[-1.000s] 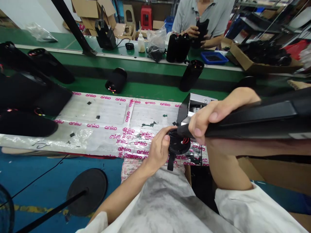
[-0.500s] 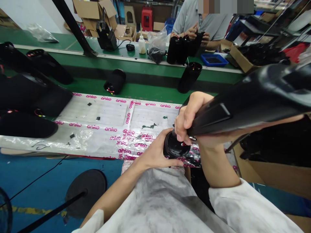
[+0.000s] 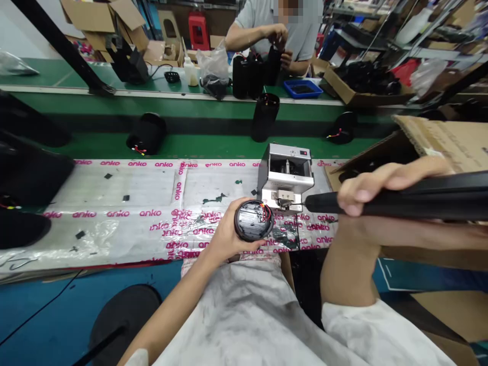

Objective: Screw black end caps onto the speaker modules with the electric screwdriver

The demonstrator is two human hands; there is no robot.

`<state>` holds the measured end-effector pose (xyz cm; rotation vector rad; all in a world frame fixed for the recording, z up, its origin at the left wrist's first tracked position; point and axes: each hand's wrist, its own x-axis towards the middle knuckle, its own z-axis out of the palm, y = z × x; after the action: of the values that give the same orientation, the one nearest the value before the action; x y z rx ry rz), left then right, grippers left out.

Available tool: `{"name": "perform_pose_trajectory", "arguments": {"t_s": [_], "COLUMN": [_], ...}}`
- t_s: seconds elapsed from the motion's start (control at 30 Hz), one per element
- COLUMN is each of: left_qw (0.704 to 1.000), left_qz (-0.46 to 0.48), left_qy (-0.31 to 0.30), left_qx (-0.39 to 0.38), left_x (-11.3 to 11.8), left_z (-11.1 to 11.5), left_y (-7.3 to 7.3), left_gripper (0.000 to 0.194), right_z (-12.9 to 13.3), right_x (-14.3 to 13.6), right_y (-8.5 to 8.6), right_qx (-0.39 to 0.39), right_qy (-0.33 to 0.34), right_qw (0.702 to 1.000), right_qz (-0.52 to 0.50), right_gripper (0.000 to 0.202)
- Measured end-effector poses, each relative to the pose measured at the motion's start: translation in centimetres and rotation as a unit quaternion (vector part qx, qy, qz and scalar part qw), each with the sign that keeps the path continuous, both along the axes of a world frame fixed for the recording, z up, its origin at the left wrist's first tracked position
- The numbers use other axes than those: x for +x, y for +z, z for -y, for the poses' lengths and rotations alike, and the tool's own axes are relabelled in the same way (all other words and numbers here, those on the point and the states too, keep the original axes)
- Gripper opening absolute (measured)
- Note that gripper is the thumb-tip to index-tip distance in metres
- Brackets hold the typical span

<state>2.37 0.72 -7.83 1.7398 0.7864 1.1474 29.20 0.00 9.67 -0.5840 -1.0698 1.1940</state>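
My left hand (image 3: 224,235) is wrapped round a black cylindrical housing (image 3: 251,222), whose round end faces up and shows red and black wires. In my right hand (image 3: 364,187) lies a black electric screwdriver (image 3: 427,197), gripped along its body and pointing left. Its thin bit reaches the front of a silver screw feeder (image 3: 292,182), which stands on the table just beyond the housing. Whether a screw sits on the bit is too small to tell.
Plastic with pink lettering covers the table (image 3: 148,183). Black fabric-covered cylinders (image 3: 148,134) stand on the green bench. At right is an open cardboard box (image 3: 450,137). A person (image 3: 263,35) works opposite, beside a blue tray (image 3: 303,88).
My right hand and the screwdriver have moved from above the housing rightward to the screw feeder. The housing's end and the feeder now show. The camera view has shifted right.
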Motion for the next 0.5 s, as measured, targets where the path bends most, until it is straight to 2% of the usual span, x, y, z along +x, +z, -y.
{"name": "perform_pose_trajectory", "arguments": {"t_s": [0.1, 0.2, 0.27, 0.37, 0.43, 0.5], "left_qw": [1.000, 1.000, 1.000, 1.000, 1.000, 1.000], "left_qz": [0.005, 0.000, 0.005, 0.019, 0.021, 0.021], "left_qy": [0.008, 0.013, 0.012, 0.008, 0.009, 0.009], "left_qx": [0.012, 0.014, 0.016, 0.022, 0.020, 0.015], "left_x": [0.1, 0.1, 0.1, 0.2, 0.3, 0.4], "left_z": [0.0, 0.1, 0.1, 0.2, 0.2, 0.2], "left_y": [0.1, -0.1, -0.2, -0.4, -0.5, -0.6], "left_gripper": [0.098, 0.100, 0.101, 0.100, 0.100, 0.102], "right_z": [-0.8, -1.9, -2.6, -3.2, -3.5, -3.4], "right_x": [-1.8, -4.0, -4.7, -4.5, -3.9, -2.7], "right_y": [-2.8, -6.1, -7.6, -8.2, -7.6, -6.2], "right_qx": [0.142, 0.161, 0.136, 0.114, 0.091, 0.073], "right_qy": [-0.141, -0.171, -0.161, -0.129, -0.091, -0.050], "right_qw": [0.977, 0.970, 0.976, 0.984, 0.991, 0.995], "right_qz": [0.079, 0.066, 0.061, 0.052, 0.041, 0.035], "right_gripper": [0.065, 0.069, 0.072, 0.075, 0.075, 0.075]}}
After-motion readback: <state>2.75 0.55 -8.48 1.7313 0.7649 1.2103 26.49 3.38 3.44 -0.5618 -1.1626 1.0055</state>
